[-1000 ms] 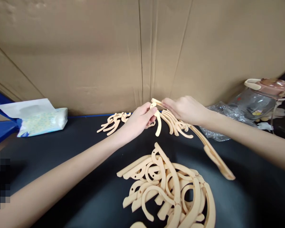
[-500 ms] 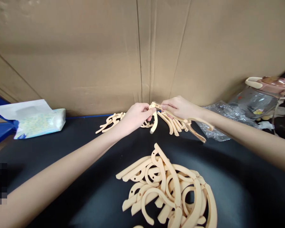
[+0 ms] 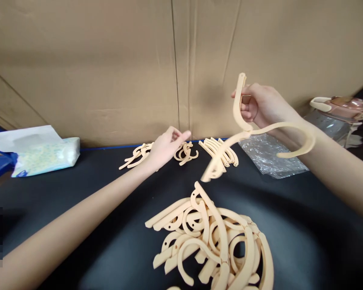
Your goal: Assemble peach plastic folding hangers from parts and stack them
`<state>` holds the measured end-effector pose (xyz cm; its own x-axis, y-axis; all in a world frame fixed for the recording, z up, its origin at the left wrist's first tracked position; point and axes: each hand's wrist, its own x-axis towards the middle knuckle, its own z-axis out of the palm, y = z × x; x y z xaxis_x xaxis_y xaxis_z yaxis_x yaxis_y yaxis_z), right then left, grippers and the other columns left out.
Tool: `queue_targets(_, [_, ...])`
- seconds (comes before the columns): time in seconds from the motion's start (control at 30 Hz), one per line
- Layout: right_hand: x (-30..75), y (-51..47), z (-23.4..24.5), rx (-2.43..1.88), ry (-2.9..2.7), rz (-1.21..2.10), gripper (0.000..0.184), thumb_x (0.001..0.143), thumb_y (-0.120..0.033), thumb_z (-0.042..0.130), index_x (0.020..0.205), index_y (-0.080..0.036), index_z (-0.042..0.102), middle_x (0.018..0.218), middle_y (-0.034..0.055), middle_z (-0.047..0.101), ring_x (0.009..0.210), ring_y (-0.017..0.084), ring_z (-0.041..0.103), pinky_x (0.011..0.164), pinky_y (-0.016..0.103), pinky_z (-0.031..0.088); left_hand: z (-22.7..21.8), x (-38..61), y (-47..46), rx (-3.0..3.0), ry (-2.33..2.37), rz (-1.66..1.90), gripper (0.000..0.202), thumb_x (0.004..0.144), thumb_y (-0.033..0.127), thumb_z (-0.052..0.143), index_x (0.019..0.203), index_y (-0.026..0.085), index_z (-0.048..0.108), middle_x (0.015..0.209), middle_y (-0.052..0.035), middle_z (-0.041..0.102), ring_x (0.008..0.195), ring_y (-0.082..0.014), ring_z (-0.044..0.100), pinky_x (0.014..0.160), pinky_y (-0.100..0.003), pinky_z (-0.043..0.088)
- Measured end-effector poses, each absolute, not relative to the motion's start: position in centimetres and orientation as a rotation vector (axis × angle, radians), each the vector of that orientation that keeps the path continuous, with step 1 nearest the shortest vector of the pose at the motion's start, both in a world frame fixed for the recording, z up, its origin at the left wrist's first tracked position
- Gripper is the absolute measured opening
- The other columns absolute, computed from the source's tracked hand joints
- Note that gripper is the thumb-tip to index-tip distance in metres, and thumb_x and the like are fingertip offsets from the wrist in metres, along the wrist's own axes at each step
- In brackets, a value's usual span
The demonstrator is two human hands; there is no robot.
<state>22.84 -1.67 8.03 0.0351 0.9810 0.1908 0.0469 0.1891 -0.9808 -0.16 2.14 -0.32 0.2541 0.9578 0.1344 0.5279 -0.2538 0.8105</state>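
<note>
My right hand (image 3: 258, 102) is raised at the right, its fingers closed around one arm of a beige folding hanger (image 3: 245, 128). The hanger's hook curves out to the right in front of my forearm, and its other arm slants down to the left. Over the back of the table, my left hand (image 3: 169, 145) has its thumb stretched out and shows nothing in its fingers. Just beyond its thumb lie small curved hook pieces (image 3: 186, 153). Left of that hand is a group of beige hanger parts (image 3: 139, 155), partly hidden by it.
Several straight hanger arms (image 3: 224, 149) lie behind the held hanger. A pile of hangers (image 3: 220, 233) covers the front middle of the black table (image 3: 115, 225). Clear plastic wrap (image 3: 272, 155) and a jug (image 3: 335, 117) stand right, a tissue pack (image 3: 48, 155) left. Cardboard (image 3: 109, 72) rises behind.
My hands have come apart. The right hand has lifted the hanger up and to the right, turning it; the left has let go and stays low at the back.
</note>
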Motion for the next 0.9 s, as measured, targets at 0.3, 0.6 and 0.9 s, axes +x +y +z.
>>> queue_targets(0.3, [23.9,-2.7,5.0,-1.337,-1.928,0.305,0.021,0.074,-0.030,0.071,0.087,-0.020,0.057,0.090,0.0042,0.070,0.080,0.020,0.065,0.069,0.032,0.047,2.0,-0.5,-0.8,1.207,0.794,0.669,0.017,0.087,0.031,0.065,0.092,0.016,0.071,0.066,0.0022,0.055,0.043,-0.0010,0.041,0.038,-0.012,0.031])
queue_targets(0.6, [19.9,-3.7,4.4,-1.533,-2.565,-0.770,0.026,0.099,-0.023,0.040,0.108,-0.014,0.063,0.095,0.0091,0.069,0.071,0.020,0.062,0.048,0.028,0.020,2.5,0.7,-1.1,1.340,0.842,0.627,0.027,0.080,0.034,0.071,0.101,0.017,0.072,0.100,-0.0073,0.070,0.048,-0.0018,0.043,0.039,-0.015,0.030])
queue_targets(0.9, [22.2,-1.3,4.0,-1.432,-2.559,-0.234,0.025,0.097,-0.025,0.040,0.094,-0.015,0.063,0.074,0.0061,0.067,0.056,0.016,0.053,0.056,0.028,0.030,2.5,0.4,-2.3,1.599,0.877,0.400,0.029,0.071,0.017,0.070,0.100,0.017,0.071,0.088,-0.0063,0.074,0.067,-0.0129,0.060,0.042,-0.018,0.033])
